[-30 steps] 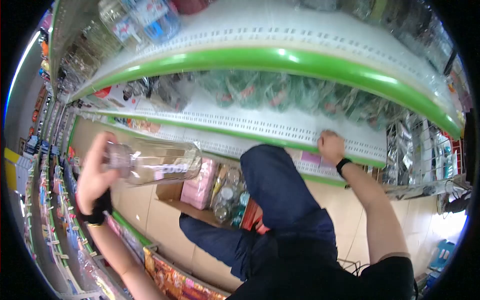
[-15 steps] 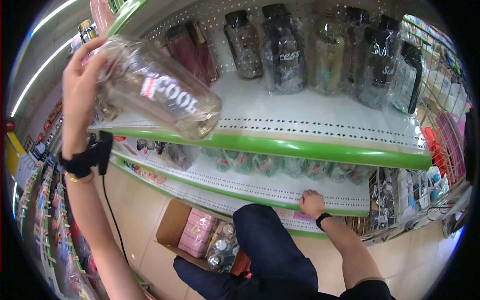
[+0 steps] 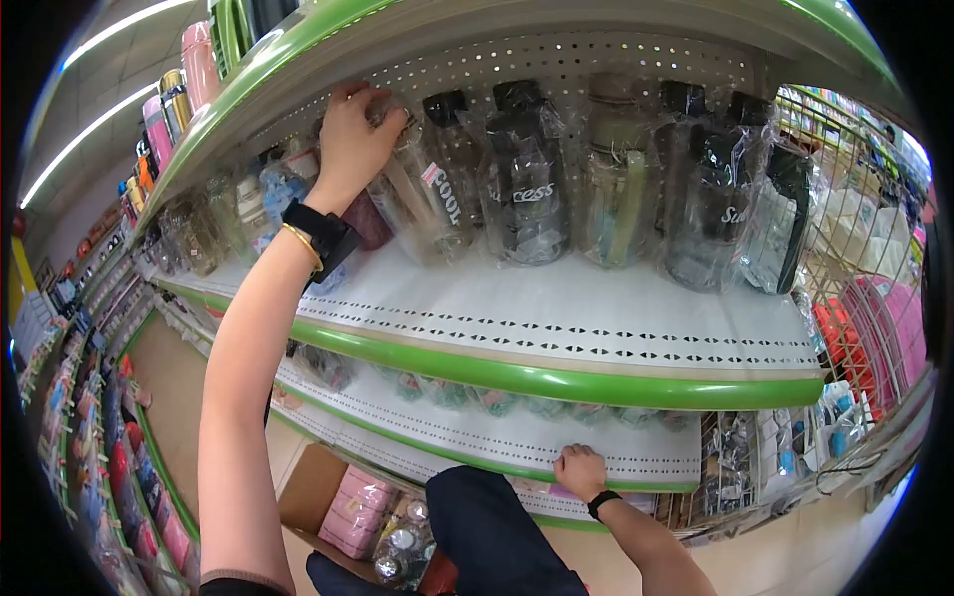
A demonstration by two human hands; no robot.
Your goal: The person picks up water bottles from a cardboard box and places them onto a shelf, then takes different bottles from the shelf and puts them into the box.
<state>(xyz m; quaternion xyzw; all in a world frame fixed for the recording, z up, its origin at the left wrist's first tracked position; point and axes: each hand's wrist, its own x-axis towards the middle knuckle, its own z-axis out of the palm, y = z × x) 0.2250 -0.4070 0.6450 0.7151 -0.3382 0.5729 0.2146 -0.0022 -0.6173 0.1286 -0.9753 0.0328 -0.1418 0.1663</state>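
My left hand (image 3: 360, 139) is closed around the top of a clear water bottle (image 3: 429, 204) in plastic wrap with "COOL" lettering. The bottle leans slightly on the upper shelf (image 3: 556, 308), its base at or just above the surface. Immediately to its right stands a dark-capped bottle (image 3: 459, 159), then a "Success" bottle (image 3: 527, 194). Part of a dark red bottle (image 3: 370, 221) shows behind my left wrist. Lower down, my right hand (image 3: 579, 470) is curled over the front edge of the lower shelf (image 3: 517, 449).
More wrapped bottles (image 3: 701, 209) fill the shelf's right side, beside a wire basket rack (image 3: 865, 238). On the floor by my knees is an open cardboard box (image 3: 303, 497) holding a pink package (image 3: 355, 512) and wrapped bottles. A green shelf lip (image 3: 556, 382) runs across the front.
My left hand has carried the bottle rightward and inward, from in front of the shelf to the row of bottles, turning it more upright. My right hand stays on the lower shelf edge; the view has shifted.
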